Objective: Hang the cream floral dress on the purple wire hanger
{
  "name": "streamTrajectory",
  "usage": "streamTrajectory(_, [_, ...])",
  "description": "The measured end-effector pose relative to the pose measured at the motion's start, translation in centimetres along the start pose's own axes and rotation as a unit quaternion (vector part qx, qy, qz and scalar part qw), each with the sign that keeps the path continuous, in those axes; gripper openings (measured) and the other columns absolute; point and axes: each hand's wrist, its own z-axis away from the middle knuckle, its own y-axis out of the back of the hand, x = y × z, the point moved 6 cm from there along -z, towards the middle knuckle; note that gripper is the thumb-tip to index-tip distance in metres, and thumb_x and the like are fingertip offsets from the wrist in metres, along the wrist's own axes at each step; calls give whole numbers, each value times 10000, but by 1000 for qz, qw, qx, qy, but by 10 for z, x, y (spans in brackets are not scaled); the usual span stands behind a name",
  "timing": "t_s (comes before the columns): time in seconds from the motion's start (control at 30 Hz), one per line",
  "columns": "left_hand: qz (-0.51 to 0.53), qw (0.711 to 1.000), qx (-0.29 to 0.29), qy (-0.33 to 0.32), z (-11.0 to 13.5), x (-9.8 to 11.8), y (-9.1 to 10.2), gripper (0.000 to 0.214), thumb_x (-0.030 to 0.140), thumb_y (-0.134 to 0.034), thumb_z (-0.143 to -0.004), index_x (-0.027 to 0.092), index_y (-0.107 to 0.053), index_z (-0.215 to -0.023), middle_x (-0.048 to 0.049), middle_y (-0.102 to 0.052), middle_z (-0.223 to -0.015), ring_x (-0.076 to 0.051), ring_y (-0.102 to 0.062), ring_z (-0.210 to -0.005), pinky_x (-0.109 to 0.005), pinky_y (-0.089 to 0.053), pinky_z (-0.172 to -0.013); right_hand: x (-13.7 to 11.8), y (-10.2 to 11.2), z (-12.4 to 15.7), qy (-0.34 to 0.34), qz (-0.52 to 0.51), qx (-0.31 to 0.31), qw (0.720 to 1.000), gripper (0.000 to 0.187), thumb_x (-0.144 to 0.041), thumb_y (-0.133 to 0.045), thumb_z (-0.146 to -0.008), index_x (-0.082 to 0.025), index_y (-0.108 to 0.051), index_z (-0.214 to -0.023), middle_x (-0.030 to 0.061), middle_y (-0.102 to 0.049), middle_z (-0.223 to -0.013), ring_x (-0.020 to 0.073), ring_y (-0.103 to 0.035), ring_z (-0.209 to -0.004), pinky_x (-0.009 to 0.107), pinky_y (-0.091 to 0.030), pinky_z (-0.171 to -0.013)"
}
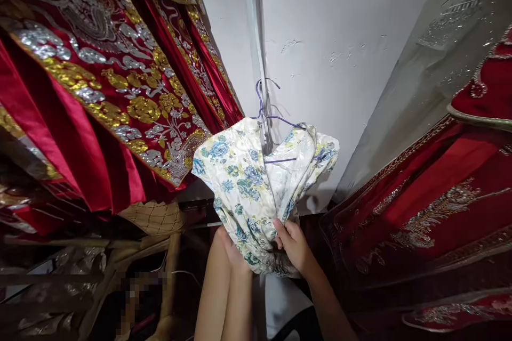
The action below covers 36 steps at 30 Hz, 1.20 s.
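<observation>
A white garment with blue and green flowers (256,181) hangs on a purple wire hanger (267,112) hooked on a white rail against the wall. My right hand (294,245) is closed on the bunched lower part of the garment. My left hand (230,250) is pressed against the garment's lower left side, mostly hidden behind the cloth, with its fingers out of sight.
Red robes with gold and silver embroidery (104,80) hang close on the left. More red embroidered robes in clear plastic covers (432,192) hang on the right. A white wall (332,37) stands behind. Wooden pieces (168,256) lie low at the left.
</observation>
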Motion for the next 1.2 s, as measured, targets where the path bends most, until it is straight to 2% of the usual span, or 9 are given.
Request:
streamTrajectory(0.1, [-30, 994, 107, 13, 12, 4, 18, 593, 404, -943, -602, 232, -717, -1122, -84, -770, -1097, -327, -713, -1093, -443, -555, -988, -2, -5, -2, -18, -20, 12, 1000, 638, -825, -619, -789, -224, -463, -645, -41, -478, -509, 106, -427, -478, 267, -329, -496])
streamTrajectory(0.17, [-74, 986, 149, 19, 15, 11, 17, 683, 246, -925, -568, 182, -686, -1205, -89, -780, -1065, -333, -729, -1063, -437, -557, -979, -1, -10, -3, -27, -39, 23, 999, 641, -833, -678, -722, -215, -508, -695, -33, -532, -543, 102, -440, -465, 256, -325, -475])
streamTrajectory(0.43, [-55, 989, 134, 41, 13, -5, -2, 642, 220, -787, -580, 132, -654, -1202, -97, -771, -959, -313, -744, -884, -401, -590, -805, 0, -13, 2, -24, -73, 16, 997, 588, -791, -630, -795, -229, -485, -706, -63, -451, -536, 100, -421, -456, 246, -325, -454])
streamTrajectory(0.53, [-99, 968, 223, -62, 12, 5, 17, 510, 249, -783, -603, 152, -665, -1089, -74, -746, -954, -274, -713, -901, -357, -567, -812, -6, -6, 3, -10, -63, 34, 997, 551, -734, -640, -819, -229, -476, -672, -68, -403, -518, 96, -371, -462, 242, -298, -448])
streamTrajectory(0.67, [-201, 845, 372, -329, 30, 37, 36, 367, 251, -755, -731, 222, -628, -1074, -36, -671, -1046, -218, -653, -990, -350, -523, -929, -5, -4, 3, -1, -46, 48, 998, 540, -731, -612, -836, -228, -483, -687, -50, -452, -530, 104, -386, -473, 247, -315, -461])
streamTrajectory(0.77, [-317, 820, 268, -394, 32, 39, 18, 297, 249, -727, -807, 254, -646, -1093, -67, -646, -1159, -259, -631, -1124, -421, -497, -1034, 0, -14, 4, -2, -16, -10, 1000, 482, -681, -615, -859, -209, -550, -783, -17, -576, -599, 103, -419, -471, 257, -352, -489])
streamTrajectory(0.9, [-448, 848, 66, -275, 19, 11, -15, 225, 291, -668, -840, 207, -714, -1044, -94, -725, -1064, -279, -683, -1055, -412, -551, -950, -4, -17, 5, -12, 5, -27, 1000, 348, -545, -660, -840, -215, -575, -768, -31, -553, -544, 125, -461, -468, 268, -369, -499])
streamTrajectory(1.07, [-423, 876, 60, -223, 10, -1, -27, 148, 317, -643, -867, 173, -677, -873, -8, -648, -701, -169, -623, -688, -262, -499, -663, -38, -9, -4, -31, 7, -44, 999, 225, -386, -683, -784, -232, -583, -654, -16, -583, -481, 149, -476, -409, 288, -379, -460])
streamTrajectory(1.2, [-465, 835, 103, -276, 16, -15, -36, 235, 332, -617, -899, 192, -583, -714, -10, -599, -674, -165, -561, -664, -274, -443, -650, -103, 6, -46, -4, -5, -53, 999, 147, -301, -663, -767, -193, -654, -667, 1, -610, -498, 117, -457, -385, 241, -312, -388])
